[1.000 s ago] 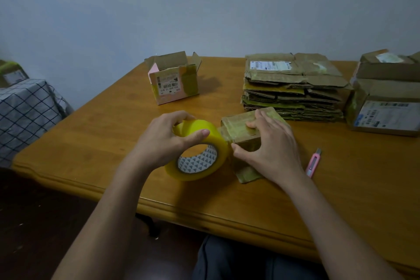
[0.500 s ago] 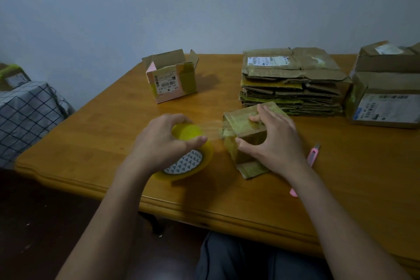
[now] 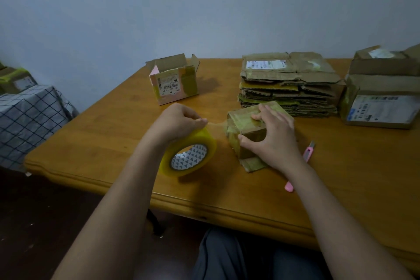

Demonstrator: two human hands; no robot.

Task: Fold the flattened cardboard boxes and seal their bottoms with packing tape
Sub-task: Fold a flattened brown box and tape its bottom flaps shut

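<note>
The left hand (image 3: pixel 176 120) grips the yellow tape roll (image 3: pixel 188 154) on the wooden table (image 3: pixel 341 177). The right hand (image 3: pixel 272 136) holds the small cardboard box (image 3: pixel 243 120) beside it, near the table's front edge. Tape stretches between them.

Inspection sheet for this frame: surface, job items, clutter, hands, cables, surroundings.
Surface: wooden table.
Job's things: small box under the right hand; tape roll with a strip stretched to that box; flattened stack; open box at the back.
Clutter: pink cutter; large box at right.
Hands: left hand grips the roll; right hand holds the small box.
Cables: nothing seen.
Surroundings: blue wall; checked cloth at left.
</note>
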